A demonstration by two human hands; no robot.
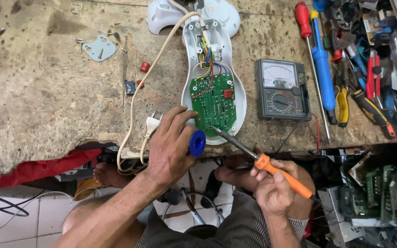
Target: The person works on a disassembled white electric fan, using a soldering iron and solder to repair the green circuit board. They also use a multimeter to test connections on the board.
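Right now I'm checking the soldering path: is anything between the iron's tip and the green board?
Nothing visible. The soldering iron in the right hand has its tip at the green circuit board's lower edge; the left hand with the blue spool sits beside.

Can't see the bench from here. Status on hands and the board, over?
Left hand grips blue solder spool. Right hand holds orange soldering iron, tip at green circuit board lower edge. White power cord alongside, not blocking.

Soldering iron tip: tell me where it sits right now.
In the head view, the soldering iron, held in the right hand, has its tip at the lower right edge of the green circuit board, just right of the blue spool.
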